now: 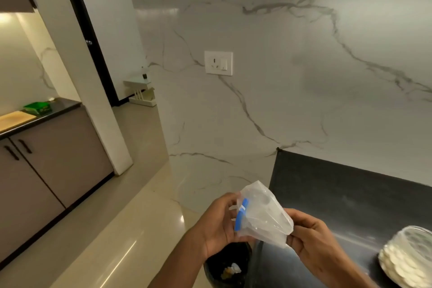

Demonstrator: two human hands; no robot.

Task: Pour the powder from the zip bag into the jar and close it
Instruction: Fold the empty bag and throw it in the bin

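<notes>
Head view: your bag (263, 213) looks empty, held off the desk (339, 194) edge above the bin (228, 266), probably for dumping. Left hand (219, 222) grips the blue zip end, right hand (311, 238) pinches the far corner. Jar (408, 257) sits on the desk at right, powder inside, no lid visible; closing likely remains.

1. No legible text, brand or number anywhere in view.
2. Green packet (38, 108) on far counter: printed markings present, too small and blurred to read.
3. Zip bag (264, 214): blue zip strip with a white slider, no lettering made out.
4. Wall socket plate (218, 63): plain, no marking discernible.
</notes>
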